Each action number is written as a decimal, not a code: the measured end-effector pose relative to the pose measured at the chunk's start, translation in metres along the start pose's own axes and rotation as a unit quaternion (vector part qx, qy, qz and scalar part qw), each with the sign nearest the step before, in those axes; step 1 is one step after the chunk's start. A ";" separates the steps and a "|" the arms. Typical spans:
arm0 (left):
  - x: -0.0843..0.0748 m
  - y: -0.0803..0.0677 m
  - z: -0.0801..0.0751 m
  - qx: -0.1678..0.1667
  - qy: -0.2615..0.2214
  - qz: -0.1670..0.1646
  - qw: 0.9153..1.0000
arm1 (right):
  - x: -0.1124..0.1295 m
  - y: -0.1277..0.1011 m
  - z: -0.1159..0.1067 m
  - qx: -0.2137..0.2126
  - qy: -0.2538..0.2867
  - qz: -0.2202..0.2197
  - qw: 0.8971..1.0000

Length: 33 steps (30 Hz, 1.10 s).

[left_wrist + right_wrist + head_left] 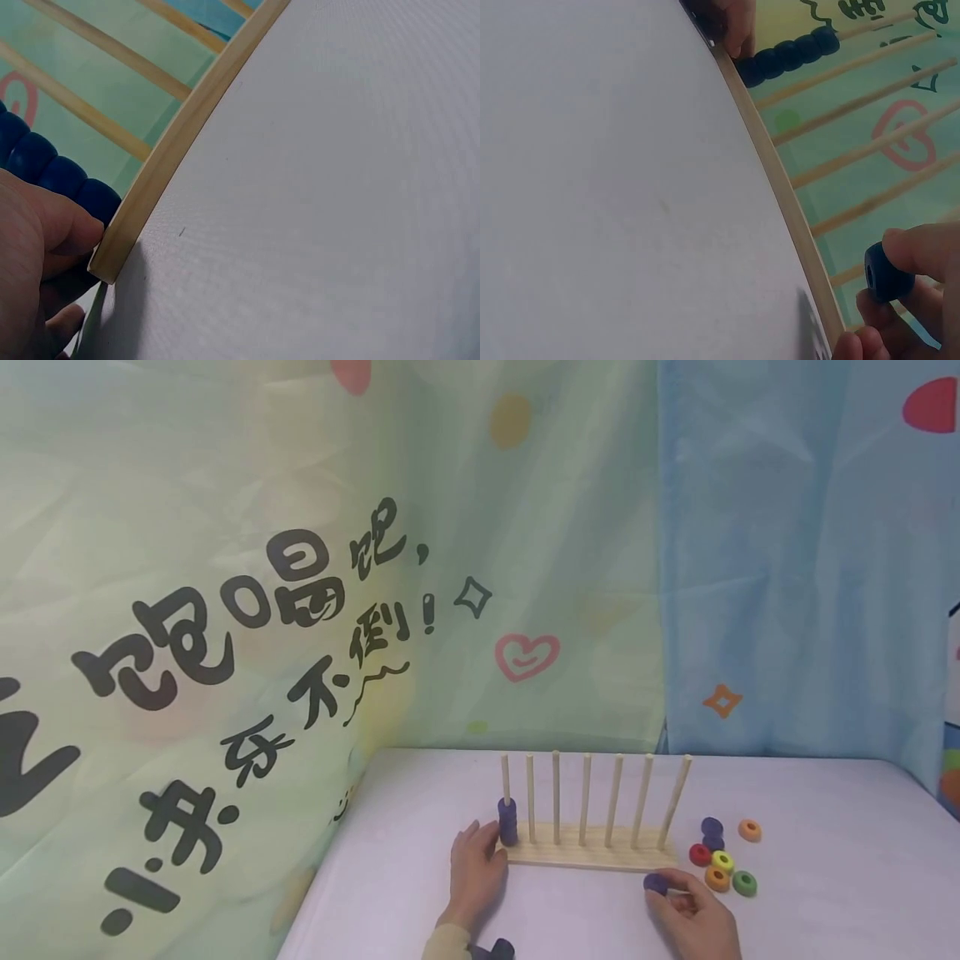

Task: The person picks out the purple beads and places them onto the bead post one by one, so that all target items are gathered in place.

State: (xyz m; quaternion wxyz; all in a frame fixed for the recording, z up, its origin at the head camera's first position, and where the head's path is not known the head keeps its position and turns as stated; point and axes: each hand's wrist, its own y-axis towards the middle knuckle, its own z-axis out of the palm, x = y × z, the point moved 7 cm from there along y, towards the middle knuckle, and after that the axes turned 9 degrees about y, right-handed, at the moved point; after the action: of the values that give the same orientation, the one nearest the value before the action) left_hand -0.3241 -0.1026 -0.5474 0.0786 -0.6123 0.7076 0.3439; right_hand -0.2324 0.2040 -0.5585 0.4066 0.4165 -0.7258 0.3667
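A wooden rack (585, 858) with a flat base and several upright pegs stands on the table. Blue beads (507, 823) are stacked on its leftmost peg; the other pegs are bare. My left hand (476, 870) grips the left end of the base beside that stack, its thumb (79, 229) at the front edge in the left wrist view. Between thumb and fingers, my right hand (693, 914) pinches a single blue bead (889, 274), held in front of the rack's right end. Its hole shows in the right wrist view.
Right of the rack lie loose beads: two blue (712, 827), a red one (700, 855), a yellow one (723, 862), a green one (745, 883) and two orange (750, 830). A printed curtain (525, 568) hangs behind the white table (840, 860). A dark object (501, 949) shows near the left wrist.
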 end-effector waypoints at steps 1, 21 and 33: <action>0.000 0.000 0.000 0.002 0.001 -0.002 1.000 | 0.001 -0.001 0.001 -0.001 0.001 -0.004 1.000; 0.004 -0.001 0.004 0.032 0.008 -0.038 0.999 | 0.032 -0.010 0.029 0.016 0.016 -0.076 0.997; 0.001 0.000 0.002 0.020 0.001 -0.029 0.999 | 0.080 -0.024 0.054 0.029 0.045 -0.214 0.975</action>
State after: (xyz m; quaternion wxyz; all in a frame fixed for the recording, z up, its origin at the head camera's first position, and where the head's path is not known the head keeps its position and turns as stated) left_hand -0.3247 -0.1025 -0.5494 0.1000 -0.6311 0.6964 0.3267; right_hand -0.2521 0.1234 -0.5039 0.4957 0.5566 -0.5897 0.3109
